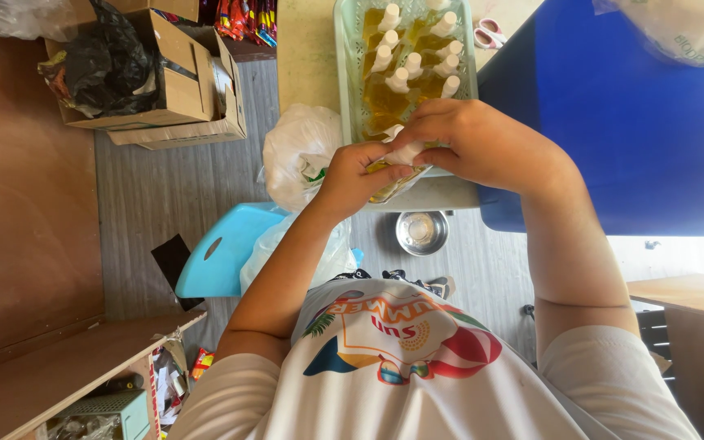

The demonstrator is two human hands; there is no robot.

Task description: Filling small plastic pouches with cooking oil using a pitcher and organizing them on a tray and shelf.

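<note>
Blue sheeting (613,122) covers the largest stretch of the view, on the right side of the desk (307,57), whose pale top shows bare along its left edge. On the floor past that left edge stand open cardboard boxes (181,90) with a black bag (103,61) stuffed inside. Nearer the person, a light blue plastic stool (222,253) stands beside a white plastic bag (299,159) that leans against the near left corner of the desk, with a clear bag (287,244) below it. A small metal bowl (421,231) sits on the floor just under the near edge.

On the desk, a pale green slotted basket (344,73) reaches to the near edge and holds many small bottles of yellow liquid (401,81), each with a white cap, lying packed close together. Both hands meet over the near end of the basket and hide what lies there. The right hand (482,143) is closed, its fingers pinching the white cap of one bottle (405,152). The left hand (352,175) is curled tight around that same bottle's body, held with a crinkled clear wrapper (393,183) at the basket's near rim. A pair of pink-handled scissors (490,34) lies just beside the basket's far right edge.
</note>
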